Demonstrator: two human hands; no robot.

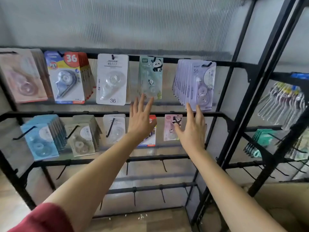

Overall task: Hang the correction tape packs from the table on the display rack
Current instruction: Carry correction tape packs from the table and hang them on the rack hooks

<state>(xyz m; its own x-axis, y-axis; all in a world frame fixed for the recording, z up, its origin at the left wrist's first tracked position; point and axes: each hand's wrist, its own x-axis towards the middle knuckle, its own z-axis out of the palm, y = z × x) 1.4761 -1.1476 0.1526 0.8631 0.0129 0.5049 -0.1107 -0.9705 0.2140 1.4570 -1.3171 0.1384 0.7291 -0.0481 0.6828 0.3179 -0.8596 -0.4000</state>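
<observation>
Correction tape packs hang on the black display rack (pixel 107 113) in two rows. My left hand (pixel 141 117) is raised with straight, spread fingers just under the green panda pack (pixel 150 76) and holds nothing. My right hand (pixel 192 128) is also spread and empty, its fingertips at the lower edge of the purple packs (pixel 199 84). A pink panda pack (pixel 170 131) hangs between my hands on the lower row, and a red-and-blue pack (pixel 151 144) is partly hidden behind my left wrist.
Upper row also holds pink packs (pixel 21 77), red "36" packs (pixel 66 77) and white packs (pixel 112 79). Lower row has blue (pixel 40 139), beige (pixel 80 139) and white (pixel 115 128) packs. Bare hooks (pixel 163 165) line the lower bars. A second rack (pixel 282 104) stands right.
</observation>
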